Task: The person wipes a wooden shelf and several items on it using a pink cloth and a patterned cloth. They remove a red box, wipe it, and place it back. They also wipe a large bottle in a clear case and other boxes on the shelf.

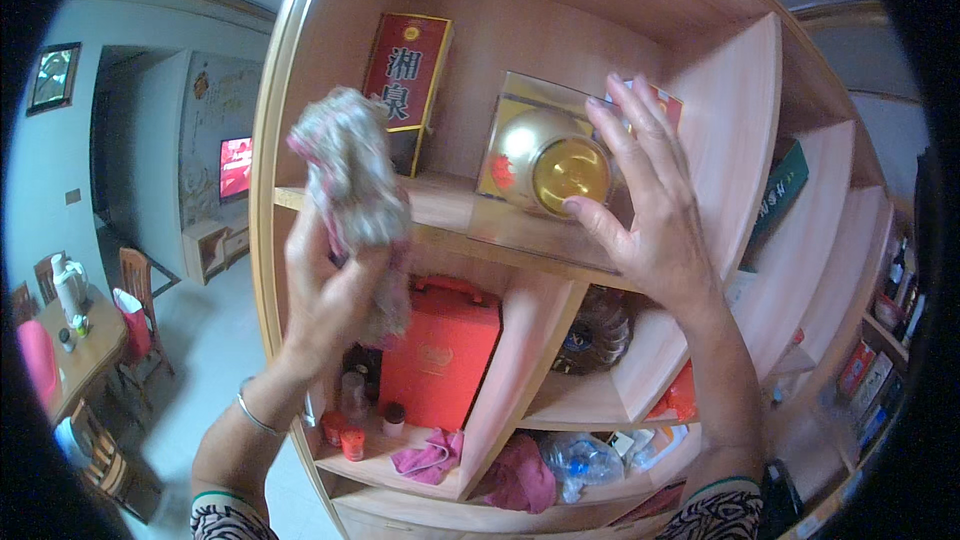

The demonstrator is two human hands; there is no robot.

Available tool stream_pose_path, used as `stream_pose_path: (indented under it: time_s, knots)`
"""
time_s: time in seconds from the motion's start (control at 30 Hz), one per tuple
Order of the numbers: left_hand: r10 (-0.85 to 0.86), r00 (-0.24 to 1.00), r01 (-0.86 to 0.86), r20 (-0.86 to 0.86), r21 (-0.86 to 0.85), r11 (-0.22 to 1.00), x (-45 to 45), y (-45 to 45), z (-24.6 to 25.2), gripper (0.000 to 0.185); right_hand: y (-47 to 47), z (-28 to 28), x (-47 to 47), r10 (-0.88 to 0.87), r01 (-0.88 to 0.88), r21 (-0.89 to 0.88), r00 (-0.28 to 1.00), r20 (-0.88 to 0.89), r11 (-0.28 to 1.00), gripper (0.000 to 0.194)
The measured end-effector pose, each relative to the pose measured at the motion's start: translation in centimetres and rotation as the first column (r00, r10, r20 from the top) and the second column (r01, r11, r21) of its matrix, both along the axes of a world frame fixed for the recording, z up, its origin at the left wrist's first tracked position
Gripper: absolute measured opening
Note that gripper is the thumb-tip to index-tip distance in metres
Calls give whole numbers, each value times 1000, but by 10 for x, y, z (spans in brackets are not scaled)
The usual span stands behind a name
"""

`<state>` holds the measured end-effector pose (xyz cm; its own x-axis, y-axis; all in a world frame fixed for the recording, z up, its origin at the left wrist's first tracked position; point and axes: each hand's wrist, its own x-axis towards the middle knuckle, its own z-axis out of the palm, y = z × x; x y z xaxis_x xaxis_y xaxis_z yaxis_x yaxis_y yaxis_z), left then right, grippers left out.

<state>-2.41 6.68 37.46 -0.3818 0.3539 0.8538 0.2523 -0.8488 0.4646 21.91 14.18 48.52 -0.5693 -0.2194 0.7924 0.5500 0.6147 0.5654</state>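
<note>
My left hand [326,304] grips a crumpled, mottled grey-and-pink cloth [349,165], raised in front of the cabinet's left side and blurred. On the upper wooden shelf [442,196] a clear display box [504,229] stands tilted in view, with a rounded gold vessel [516,142] inside it. My right hand [664,217] is spread at the box's right side. Its thumb overlaps the vessel's round gold end and its fingers reach over the right edge; whether they touch the box I cannot tell. Behind the cloth a tall red-and-black carton [409,67] with writing leans against the cabinet wall.
Below stand a red case [442,360] with a handle, small red containers [352,444], a pink cloth [431,457] and a dark glass dish [596,334]. Plastic packaging [581,461] lies lower right. At far left are a dining table [105,334] and chairs.
</note>
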Motion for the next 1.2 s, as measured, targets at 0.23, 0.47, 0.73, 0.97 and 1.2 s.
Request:
stream_pose_path:
  time_s: [0.23,0.47,0.73,0.97,1.2]
  knots:
    - [153,981,-153,-123,10,988,-35,12,33,30,3,-7,-11,-179,184,-39,978,105,982,113]
    - [366,844,-405,-393,-19,914,-49,43,57,31,17,-17,0,-189,191,-43,980,58,981,114]
    - [-197,938,139,-286,-213,967,30,76,85,34,34,-25,15,-218,218,14,976,-10,976,108]
    - [18,862,14,-506,59,998,99,88,71,56,67,19,46,14,-14,3,963,-267,1000,92]
    - [-24,937,17,-350,-24,1000,114,101,73,45,68,9,53,103,-139,-88,940,-326,986,66]
